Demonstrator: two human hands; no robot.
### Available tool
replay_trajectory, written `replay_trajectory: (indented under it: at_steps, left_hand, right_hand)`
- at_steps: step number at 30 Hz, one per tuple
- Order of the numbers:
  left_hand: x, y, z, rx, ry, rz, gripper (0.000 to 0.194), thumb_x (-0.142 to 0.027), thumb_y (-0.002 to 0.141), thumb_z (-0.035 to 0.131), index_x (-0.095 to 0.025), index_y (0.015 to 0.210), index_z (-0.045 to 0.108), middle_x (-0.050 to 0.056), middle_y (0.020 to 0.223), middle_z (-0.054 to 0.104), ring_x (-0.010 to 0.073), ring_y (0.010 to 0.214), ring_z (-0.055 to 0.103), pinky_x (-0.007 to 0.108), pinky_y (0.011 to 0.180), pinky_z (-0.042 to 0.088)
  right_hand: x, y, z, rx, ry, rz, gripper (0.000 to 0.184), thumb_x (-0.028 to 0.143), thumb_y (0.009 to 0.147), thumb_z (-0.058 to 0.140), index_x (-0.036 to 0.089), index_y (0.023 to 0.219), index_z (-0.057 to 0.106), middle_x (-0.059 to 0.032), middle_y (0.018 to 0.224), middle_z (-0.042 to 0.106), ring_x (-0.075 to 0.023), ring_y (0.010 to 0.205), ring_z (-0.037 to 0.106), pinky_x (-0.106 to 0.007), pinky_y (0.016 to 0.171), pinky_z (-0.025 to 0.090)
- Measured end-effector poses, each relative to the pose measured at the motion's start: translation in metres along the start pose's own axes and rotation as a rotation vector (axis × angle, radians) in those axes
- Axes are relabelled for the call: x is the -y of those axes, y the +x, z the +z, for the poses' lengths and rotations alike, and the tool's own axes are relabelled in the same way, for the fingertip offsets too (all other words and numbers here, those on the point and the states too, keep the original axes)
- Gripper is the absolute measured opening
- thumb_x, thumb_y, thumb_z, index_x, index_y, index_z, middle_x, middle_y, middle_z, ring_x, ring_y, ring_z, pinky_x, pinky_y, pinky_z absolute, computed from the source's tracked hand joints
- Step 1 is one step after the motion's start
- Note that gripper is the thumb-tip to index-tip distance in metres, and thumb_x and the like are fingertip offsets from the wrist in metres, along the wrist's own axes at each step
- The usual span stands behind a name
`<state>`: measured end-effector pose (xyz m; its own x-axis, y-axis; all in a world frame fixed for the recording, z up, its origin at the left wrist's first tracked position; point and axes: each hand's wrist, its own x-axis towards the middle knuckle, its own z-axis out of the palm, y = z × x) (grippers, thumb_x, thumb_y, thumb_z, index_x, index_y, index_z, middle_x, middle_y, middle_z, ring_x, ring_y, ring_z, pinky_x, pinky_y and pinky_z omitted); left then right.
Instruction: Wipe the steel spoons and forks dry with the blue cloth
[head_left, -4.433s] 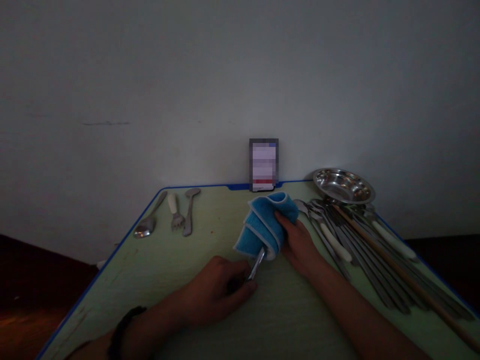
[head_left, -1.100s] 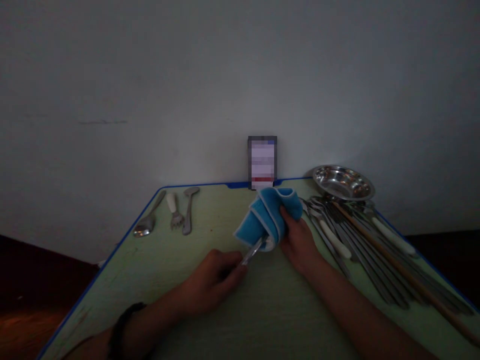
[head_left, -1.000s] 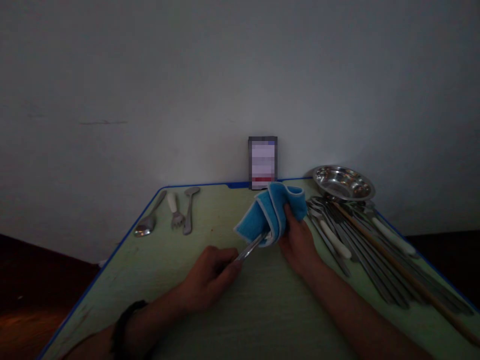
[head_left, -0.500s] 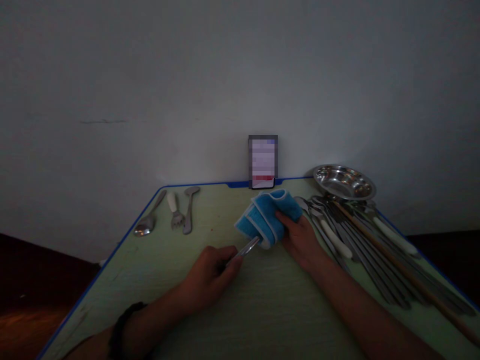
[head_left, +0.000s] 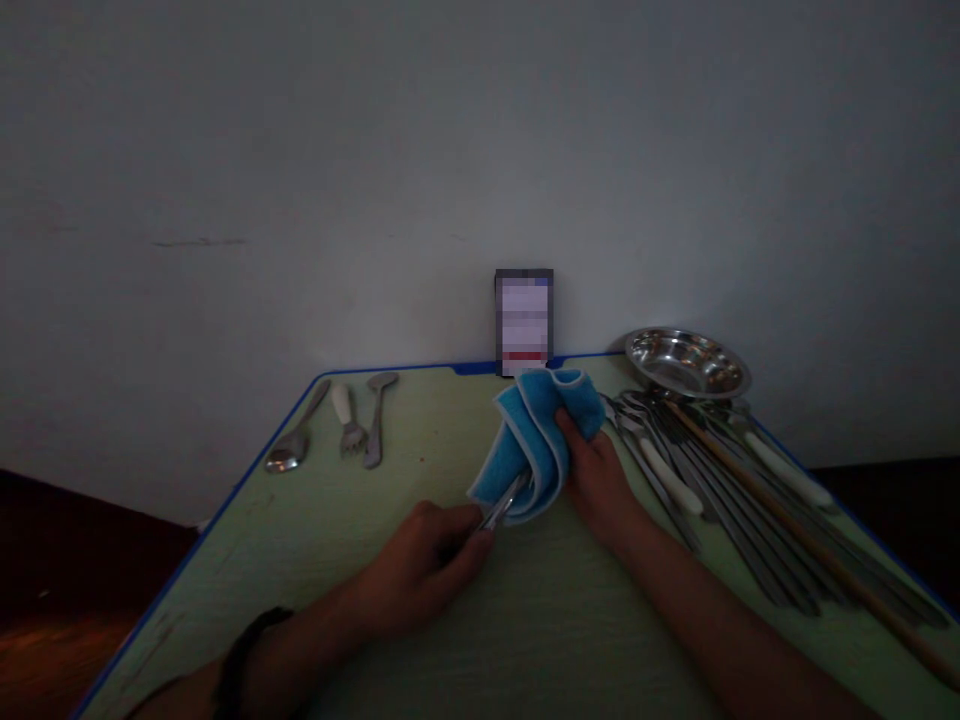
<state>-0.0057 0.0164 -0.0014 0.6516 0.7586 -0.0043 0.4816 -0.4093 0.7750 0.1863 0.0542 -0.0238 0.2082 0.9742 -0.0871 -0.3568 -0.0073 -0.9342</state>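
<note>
My left hand (head_left: 431, 560) is closed on the handle of a shiny metal utensil (head_left: 508, 500). The utensil's far end disappears into the folds of a blue cloth (head_left: 525, 440) with white edging, so its kind is hidden. My right hand (head_left: 596, 475) grips that cloth from the right, thumb on top, wrapping it around the utensil. Both hands are above the middle of the table (head_left: 420, 430).
At the left lie a large spoon (head_left: 289, 450), a white-handled fork (head_left: 349, 425) and another spoon (head_left: 379, 420). A pile of cutlery (head_left: 735, 520) with a wooden stick (head_left: 795, 535) covers the right side. Behind it stands a steel bowl (head_left: 686, 362). A phone (head_left: 523, 320) leans against the wall.
My left hand has shifted slightly right, toward the cloth. The cloth has changed its folds, its lower edge now hanging lower around the utensil. My right hand stays in nearly the same spot.
</note>
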Motion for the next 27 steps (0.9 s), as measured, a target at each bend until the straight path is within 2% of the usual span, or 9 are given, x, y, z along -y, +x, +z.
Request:
replay_trajectory:
  at_steps: [6, 13, 21, 27]
  left_hand:
    - [-0.001, 0.003, -0.002, -0.131, -0.049, -0.123, 0.033, -0.033, 0.085, 0.037, -0.018, 0.056, 0.040, -0.007, 0.046, 0.033, 0.0073, 0.041, 0.034, 0.019, 0.041, 0.027]
    - [0.000, 0.006, -0.004, -0.355, -0.164, -0.256, 0.040, -0.043, 0.087, 0.034, -0.019, 0.056, 0.040, -0.007, 0.043, 0.038, 0.0083, 0.040, 0.038, 0.019, 0.041, 0.032]
    - [0.001, 0.007, -0.004, -0.235, -0.058, -0.247, 0.039, -0.041, 0.089, 0.031, -0.018, 0.058, 0.039, -0.007, 0.045, 0.038, 0.0081, 0.041, 0.039, 0.020, 0.041, 0.030]
    - [0.004, 0.007, -0.004, -0.148, -0.008, -0.189, 0.038, -0.038, 0.090, 0.030, -0.018, 0.060, 0.041, -0.007, 0.047, 0.039, 0.0077, 0.042, 0.038, 0.019, 0.042, 0.030]
  right_hand:
    - [-0.002, 0.005, -0.003, 0.095, 0.201, 0.129, 0.023, 0.032, 0.065, 0.068, 0.024, 0.087, 0.065, 0.0011, 0.084, 0.070, -0.0194, 0.083, 0.063, -0.035, 0.078, 0.046]
    - [0.009, 0.004, -0.003, 0.151, 0.291, 0.165, 0.021, 0.013, 0.055, 0.070, 0.021, 0.074, 0.067, 0.0021, 0.075, 0.071, -0.0187, 0.078, 0.063, -0.036, 0.083, 0.046]
    - [0.001, 0.005, -0.005, 0.215, 0.263, 0.088, 0.019, 0.020, 0.062, 0.071, 0.023, 0.081, 0.068, 0.0013, 0.085, 0.071, -0.0177, 0.085, 0.063, -0.036, 0.089, 0.043]
    - [-0.003, 0.006, -0.004, 0.197, 0.267, 0.057, 0.023, 0.027, 0.065, 0.072, 0.025, 0.087, 0.067, 0.0007, 0.089, 0.071, -0.0192, 0.085, 0.063, -0.038, 0.086, 0.046]
